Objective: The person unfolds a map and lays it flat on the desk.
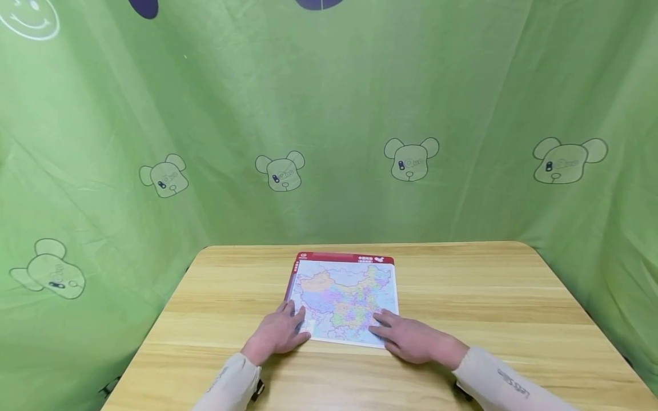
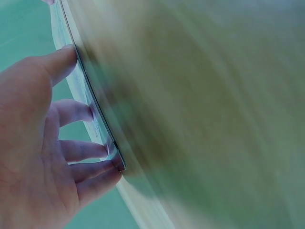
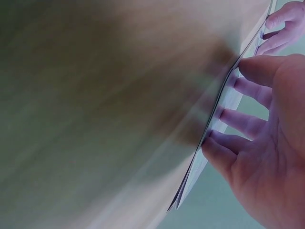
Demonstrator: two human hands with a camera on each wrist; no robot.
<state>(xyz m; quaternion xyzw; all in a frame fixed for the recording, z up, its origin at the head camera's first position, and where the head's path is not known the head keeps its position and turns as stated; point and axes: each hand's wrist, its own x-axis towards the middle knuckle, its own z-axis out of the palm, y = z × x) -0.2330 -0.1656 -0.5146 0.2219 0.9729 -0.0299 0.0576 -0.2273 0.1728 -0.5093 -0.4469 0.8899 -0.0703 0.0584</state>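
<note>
A flat printed map point(image 1: 346, 291) with a red header band lies on the wooden table in the head view. At its lower left corner rests my left hand point(image 1: 277, 334), fingers spread and fingertips touching the sheet. My right hand point(image 1: 413, 341) presses the lower right part with its fingers extended. In the left wrist view, the thumb and fingertips of the left hand point(image 2: 33, 133) meet the thin dark edge of the map. Two thin layers of the map point(image 3: 188, 181) stand slightly apart at one corner in the right wrist view, beside the right hand point(image 3: 271, 143).
The light wooden table point(image 1: 488, 285) has rounded far corners and extends on both sides of the map. A green curtain point(image 1: 339, 211) with bear-head prints hangs behind the table and along its sides.
</note>
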